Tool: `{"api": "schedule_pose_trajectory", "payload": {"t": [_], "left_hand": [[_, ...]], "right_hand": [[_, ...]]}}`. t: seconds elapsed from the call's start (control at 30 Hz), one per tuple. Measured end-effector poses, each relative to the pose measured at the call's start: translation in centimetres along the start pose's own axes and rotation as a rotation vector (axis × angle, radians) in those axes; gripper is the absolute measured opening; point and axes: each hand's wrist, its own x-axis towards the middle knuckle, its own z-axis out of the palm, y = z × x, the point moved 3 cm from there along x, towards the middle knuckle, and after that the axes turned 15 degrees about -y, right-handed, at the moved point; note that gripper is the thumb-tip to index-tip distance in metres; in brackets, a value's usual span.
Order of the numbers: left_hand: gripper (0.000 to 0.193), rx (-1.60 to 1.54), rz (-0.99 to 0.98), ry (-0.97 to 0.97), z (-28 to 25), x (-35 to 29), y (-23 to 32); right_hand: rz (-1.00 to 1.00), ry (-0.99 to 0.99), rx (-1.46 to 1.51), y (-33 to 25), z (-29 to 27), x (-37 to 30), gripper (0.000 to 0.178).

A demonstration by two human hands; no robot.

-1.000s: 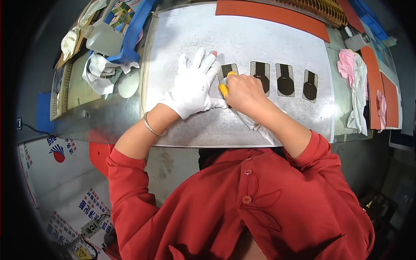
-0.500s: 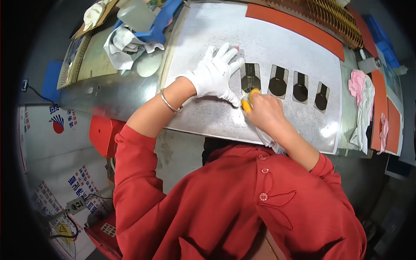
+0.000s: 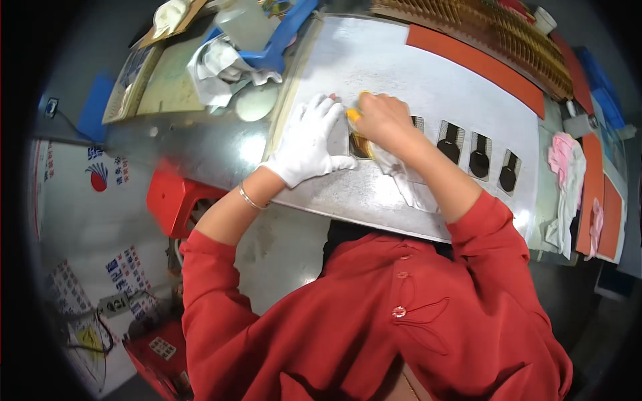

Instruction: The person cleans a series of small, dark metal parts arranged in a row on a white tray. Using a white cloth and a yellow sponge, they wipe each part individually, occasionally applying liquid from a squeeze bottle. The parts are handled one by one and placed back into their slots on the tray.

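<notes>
A row of several small flat plates with black round-and-stem patterns lies on the white sheet point(image 3: 374, 47). My left hand point(image 3: 304, 140), in a white glove, rests flat beside the leftmost plate point(image 3: 360, 146), thumb stretched towards its near end. Over the upper part of that plate, my right hand point(image 3: 388, 120) is closed on a white cloth point(image 3: 408, 187), which trails towards the table's near edge. Yellow covers sit on two of its fingers. My right hand and forearm partly hide the second plate point(image 3: 418, 123). Farther right lie uncovered plates point(image 3: 451, 142).
An orange strip point(image 3: 475, 70) and a ridged brown rack point(image 3: 495, 37) border the far side. A blue holder with a translucent bottle point(image 3: 244, 27) and crumpled cloth point(image 3: 221, 63) stand left. Pink and white cloths point(image 3: 565, 167) hang right. A red stool point(image 3: 174, 200) stands below.
The view has shifted. My left hand has slid left, and the leftmost plate now shows. My right hand has moved left and away from me with the cloth, from the second plate onto the leftmost.
</notes>
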Motion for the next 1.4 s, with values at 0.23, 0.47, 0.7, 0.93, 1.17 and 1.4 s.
{"api": "schedule_pose_trajectory", "payload": {"t": [0.23,0.47,0.7,0.93,1.17,1.4], "left_hand": [[0.088,0.011,-0.063,0.010,1.3,0.3,-0.5],[0.085,0.122,-0.071,-0.190,0.8,1.1,0.2],[0.106,0.157,-0.049,-0.326,0.4,1.4,-0.1],[0.115,0.167,0.030,-0.508,-1.2,2.2,-0.3],[0.099,-0.305,-0.036,-0.057,-1.6,5.4,3.9],[0.094,-0.088,0.466,-0.154,4.1,17.8,21.8]], "right_hand": [[-0.013,0.096,0.024,0.1,1.9,0.4,0.017],[-0.087,0.162,0.054,-0.1,3.3,-1.6,0.017],[-0.170,0.159,0.045,-0.8,4.1,-4.3,0.013],[-0.267,0.086,0.094,-1.2,6.0,-8.0,0.017],[-0.209,-0.222,0.804,7.2,1.5,-20.8,0.025],[0.054,0.601,1.273,23.6,1.8,-32.9,0.013]]}}
